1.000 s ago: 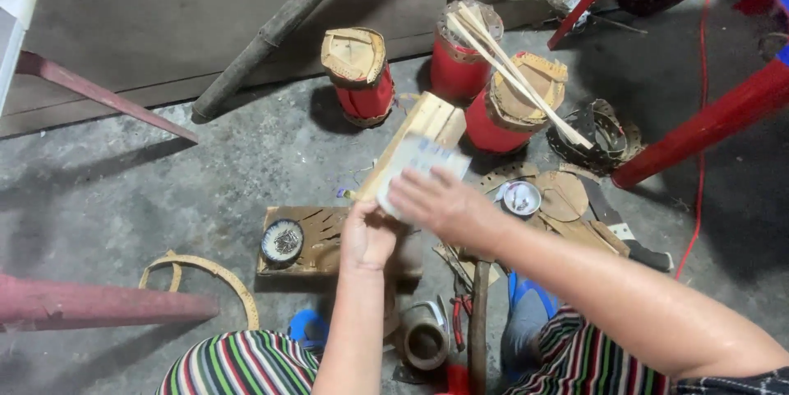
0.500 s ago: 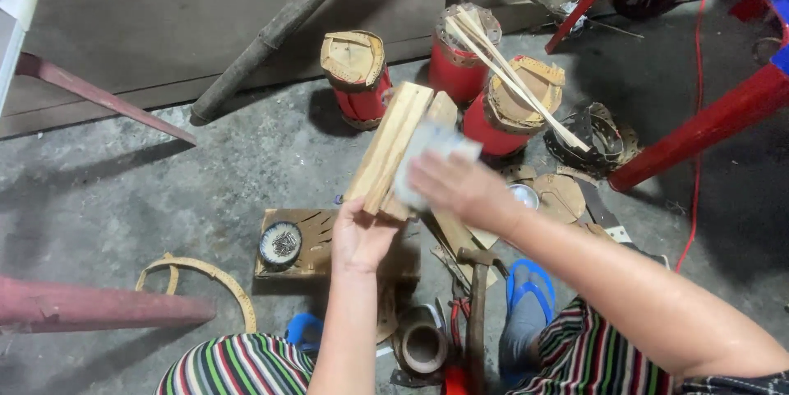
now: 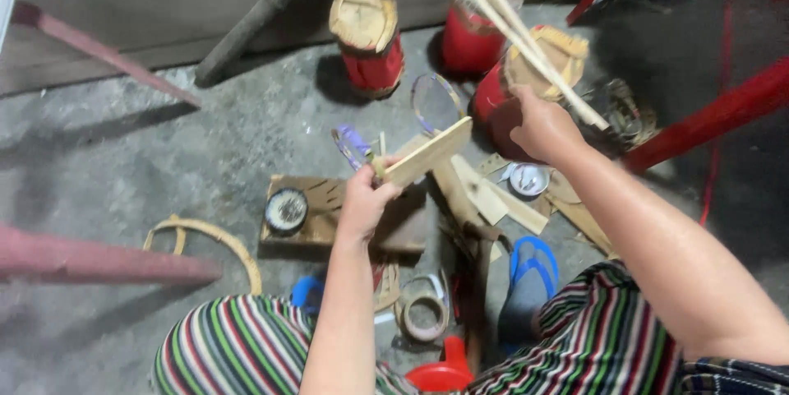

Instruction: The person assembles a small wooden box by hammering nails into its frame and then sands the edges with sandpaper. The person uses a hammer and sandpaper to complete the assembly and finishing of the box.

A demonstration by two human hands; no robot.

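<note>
1. The strip (image 3: 427, 152) in my left hand (image 3: 362, 202) is pale, matt wood, sawn smooth.
2. The drums (image 3: 374, 62) look glossy red, topped with rough wood.
3. The floor (image 3: 164, 165) is rough grey concrete (dusty too).

A slat (image 3: 427, 152) is held above a board (image 3: 345, 218); three drums (image 3: 367, 41) are ranged beyond, sticks (image 3: 526, 41) laid across the right two.

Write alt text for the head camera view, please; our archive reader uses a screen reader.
Seen from above, a person's left hand holds up a flat wooden piece while the right hand reaches toward red cylinders topped with wood and long pale sticks. Wood offcuts, a tape roll and a blue sandal lie on the concrete floor.
</note>
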